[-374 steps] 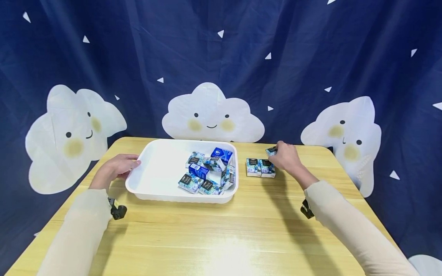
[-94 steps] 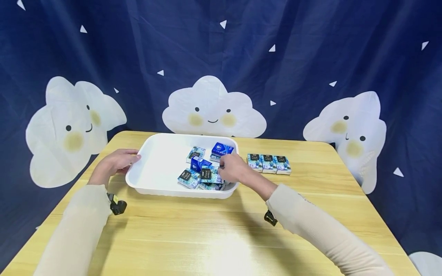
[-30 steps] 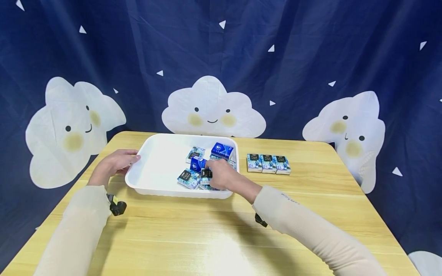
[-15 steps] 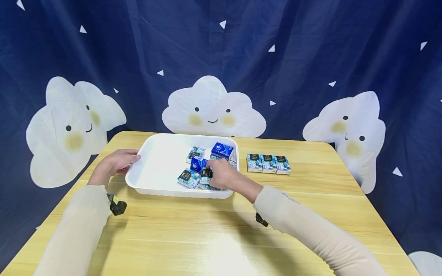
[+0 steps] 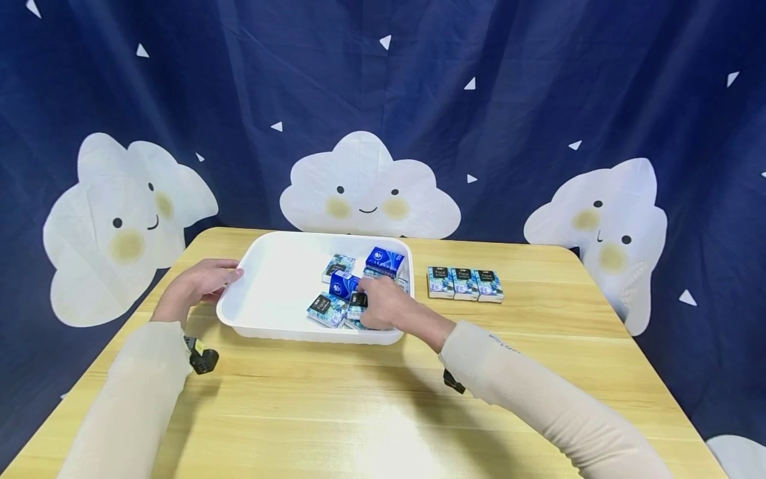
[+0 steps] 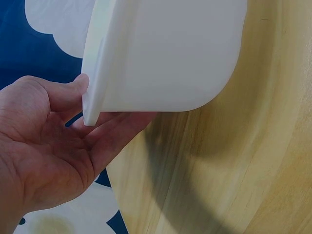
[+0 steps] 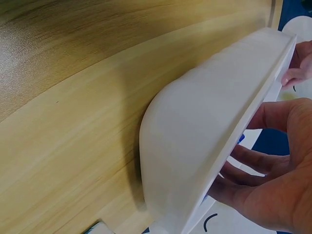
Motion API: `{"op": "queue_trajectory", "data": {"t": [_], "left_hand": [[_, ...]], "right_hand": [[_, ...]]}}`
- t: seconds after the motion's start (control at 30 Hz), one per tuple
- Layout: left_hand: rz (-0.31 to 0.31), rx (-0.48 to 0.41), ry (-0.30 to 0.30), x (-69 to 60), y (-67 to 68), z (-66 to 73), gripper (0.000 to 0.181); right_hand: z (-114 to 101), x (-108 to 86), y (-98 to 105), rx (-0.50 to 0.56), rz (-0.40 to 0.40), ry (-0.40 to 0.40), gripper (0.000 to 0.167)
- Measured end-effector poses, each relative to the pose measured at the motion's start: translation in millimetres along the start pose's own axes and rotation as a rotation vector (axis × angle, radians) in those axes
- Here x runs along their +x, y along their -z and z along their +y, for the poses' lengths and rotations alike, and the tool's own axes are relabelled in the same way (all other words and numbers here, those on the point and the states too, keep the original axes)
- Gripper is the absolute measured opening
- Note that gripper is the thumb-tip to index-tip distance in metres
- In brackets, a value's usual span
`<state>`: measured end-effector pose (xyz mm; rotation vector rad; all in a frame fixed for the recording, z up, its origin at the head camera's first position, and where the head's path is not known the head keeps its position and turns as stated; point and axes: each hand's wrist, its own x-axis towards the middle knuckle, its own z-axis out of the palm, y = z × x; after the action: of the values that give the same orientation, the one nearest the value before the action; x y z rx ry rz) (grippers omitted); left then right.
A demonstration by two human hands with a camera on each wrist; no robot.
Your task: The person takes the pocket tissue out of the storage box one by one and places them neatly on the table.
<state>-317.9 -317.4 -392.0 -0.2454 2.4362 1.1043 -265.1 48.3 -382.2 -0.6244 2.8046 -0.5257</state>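
My left hand (image 5: 206, 278) grips the left end of the white plastic tray (image 5: 269, 335); the left wrist view has my thumb (image 6: 68, 95) on its rim and the fingers under it. My right hand (image 5: 385, 304) reaches down inside the tray's right half, over a floral tissue pack (image 5: 358, 301) with a black label, partly covered by the hand. Behind the rim in the right wrist view, the fingertips are hidden, so their hold on that pack is unclear. A dark blue pack (image 5: 343, 285) stands beside the fingers. Another floral pack (image 5: 327, 310) lies left of them.
On the table (image 5: 335, 412), right of the tray, three floral packs (image 5: 465, 284) stand in a row, side by side. Inside the tray's far right corner is a blue pack (image 5: 385, 261) on top of others. A cloud-print curtain (image 5: 509, 80) hangs behind the table.
Since the oldest frame, a third pack joined the row on the table and my right hand returned into the tray. Within the last second, both hands stay nearly still.
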Motion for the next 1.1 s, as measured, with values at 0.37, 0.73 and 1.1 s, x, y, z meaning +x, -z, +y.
{"op": "queue_trajectory", "data": {"t": [0.37, 0.73, 1.1], "left_hand": [[-0.006, 0.001, -0.007, 2.7, 0.0, -1.8, 0.062], [-0.015, 0.009, -0.038, 1.5, 1.1, -2.8, 0.062], [-0.012, -0.002, -0.028, 2.3, 1.1, -3.4, 0.062]], "right_hand": [[1.3, 0.3, 1.8, 0.033, -0.021, -0.013, 0.070], [1.4, 1.6, 1.5, -0.027, 0.003, -0.004, 0.067], [1.6, 1.2, 6.5, -0.009, 0.011, -0.016, 0.062]]}}
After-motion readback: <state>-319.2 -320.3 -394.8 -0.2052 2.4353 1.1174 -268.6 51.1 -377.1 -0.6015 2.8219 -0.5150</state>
